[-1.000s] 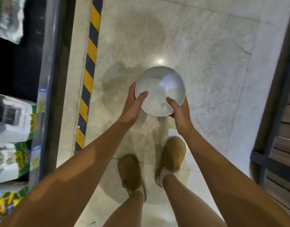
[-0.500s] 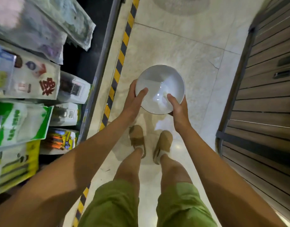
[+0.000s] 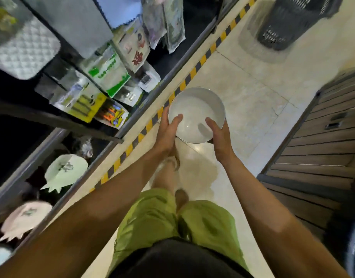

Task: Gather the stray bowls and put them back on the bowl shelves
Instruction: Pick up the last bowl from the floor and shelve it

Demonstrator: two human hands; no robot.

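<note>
White bowl (image 3: 196, 109) clasped by left hand (image 3: 166, 133) and right hand (image 3: 220, 137), shelf goods (image 3: 104, 77) blurred

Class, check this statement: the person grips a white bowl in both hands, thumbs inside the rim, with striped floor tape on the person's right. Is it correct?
No. The head view shows the tape on the person's left, beside the shelves. The rest stands: left hand and right hand grip the bowl, thumbs inside the rim.
</note>
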